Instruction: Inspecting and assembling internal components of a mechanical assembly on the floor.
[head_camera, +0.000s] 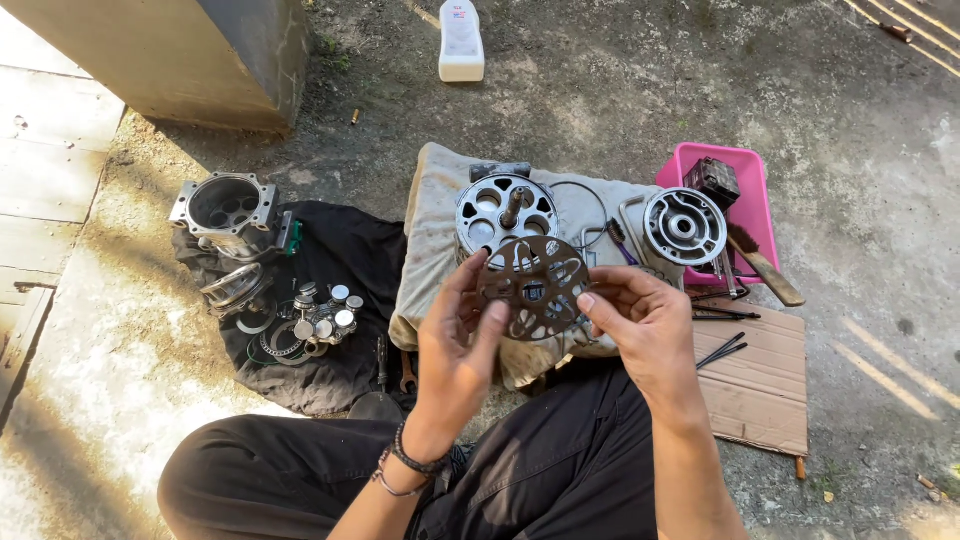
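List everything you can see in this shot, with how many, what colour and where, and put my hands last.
Perforated round plate: one, dark brown, held up in both hands.
Round metal parts: two, silver, one with a centre shaft on the beige cloth, one to its right.
Cylinder housing: one, grey, on the black cloth at left.
Small pistons: a cluster, silver, on the black cloth; count unclear.
Tray: one, pink, at right.
Brush: one, wooden handle, against the tray.
Cardboard: one, brown, lower right.
Bottle: one, white, top centre.
Left hand: pinching the plate's left edge.
Right hand: pinching its right edge.
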